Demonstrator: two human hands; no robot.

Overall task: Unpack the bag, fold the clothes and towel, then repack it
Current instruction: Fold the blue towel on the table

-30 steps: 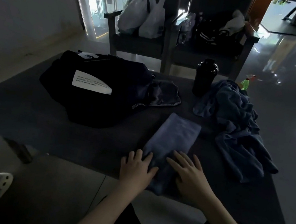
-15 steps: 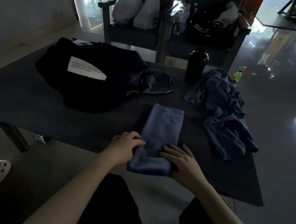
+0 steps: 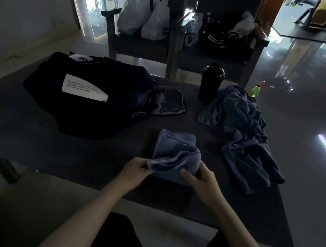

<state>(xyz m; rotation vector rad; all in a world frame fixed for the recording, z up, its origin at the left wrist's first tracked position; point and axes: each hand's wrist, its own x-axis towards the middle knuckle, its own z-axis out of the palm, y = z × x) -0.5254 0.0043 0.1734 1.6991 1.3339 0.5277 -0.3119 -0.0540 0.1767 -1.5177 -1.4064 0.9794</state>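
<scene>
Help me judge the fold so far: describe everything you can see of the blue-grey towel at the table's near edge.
The towel is blue-grey, soft, terry-like. It is folded into a narrow strip of several layers. Its far end lies flat on the dark table; its near end is raised and curled over toward the far end, layered edges showing. The left hand pinches the near left corner; the right hand grips the right side.

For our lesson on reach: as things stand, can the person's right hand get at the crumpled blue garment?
Probably yes: the right hand grips the towel, so it must let go first, but the crumpled blue garment lies close on its right with bare table between.
</scene>
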